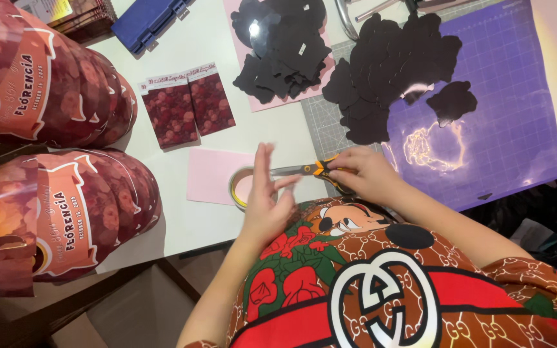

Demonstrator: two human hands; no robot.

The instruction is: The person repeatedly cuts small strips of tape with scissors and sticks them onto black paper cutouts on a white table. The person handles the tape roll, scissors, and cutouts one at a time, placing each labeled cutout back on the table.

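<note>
Centrally, near the worktop's (195, 222) front edge: scissors (307, 170) with orange-and-black handles, blades pointing left over a tape roll (240, 188). Right hand (365, 174) curled round the handles, gripping them. Left hand (267, 196) raised edge-on just left of the blades, fingers straight and loosely spread, thumb toward the blade tips; whether a strip of tape is pinched there cannot be told. Tape roll lies flat, partly on a pink sheet (211, 174).

Progress, as a judgement: cutting of shapes looks largely done. Black cutouts (388, 71) heaped on the purple mat (504, 129), a second heap (282, 45) on pink card behind. One cutout lies alone on the mat. Two small floral cards (188, 103) sit flat beyond the pink sheet. Finished-looking floral cones (66, 84) stacked at left, none bearing black shapes as far as visible.

Room: bare white strip between cards and tape; stacks crowd the left edge, mat fills the right. Hands work close to the body.
</note>
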